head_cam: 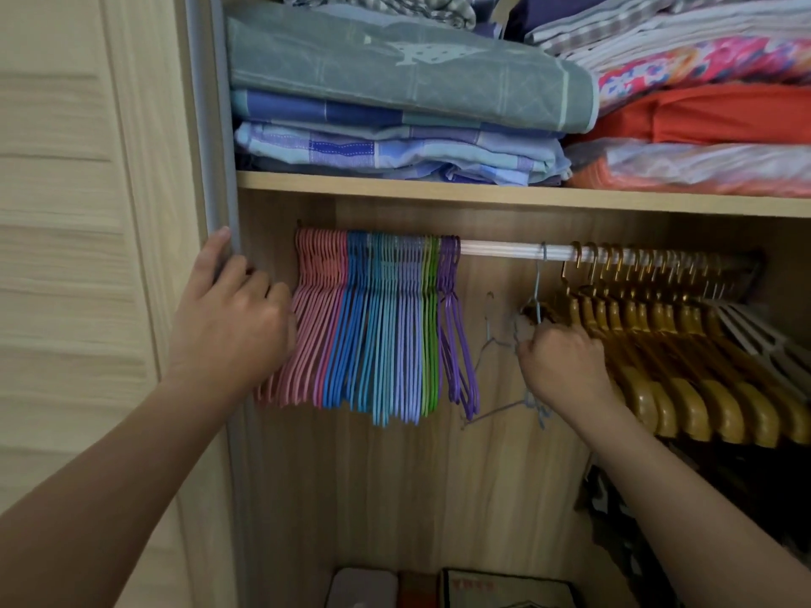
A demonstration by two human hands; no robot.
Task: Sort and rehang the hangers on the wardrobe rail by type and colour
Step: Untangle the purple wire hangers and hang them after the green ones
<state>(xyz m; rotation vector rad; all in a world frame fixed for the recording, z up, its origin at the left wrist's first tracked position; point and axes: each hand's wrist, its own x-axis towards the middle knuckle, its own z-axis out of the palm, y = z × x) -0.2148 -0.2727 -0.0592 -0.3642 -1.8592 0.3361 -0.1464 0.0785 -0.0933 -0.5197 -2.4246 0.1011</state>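
Observation:
A white rail [496, 249] runs across the wardrobe. On its left hang thin hangers grouped by colour: pink [317, 318], blue and light blue [373, 326], green [430, 326], purple [454, 326]. Wooden hangers [658, 344] with gold hooks fill the right side, with white hangers [755, 335] at the far right. One thin grey-blue wire hanger [536, 283] hangs alone mid-rail. My right hand [559, 366] grips this wire hanger low down. My left hand [232, 318] rests against the pink hangers, with its thumb on the door frame.
A shelf [482, 193] above the rail carries folded bedding [395, 81] and orange and floral fabrics [702, 107]. The sliding door edge [219, 125] stands at left. Boxes [482, 590] sit on the wardrobe floor. Dark clothing [702, 498] hangs below the wooden hangers.

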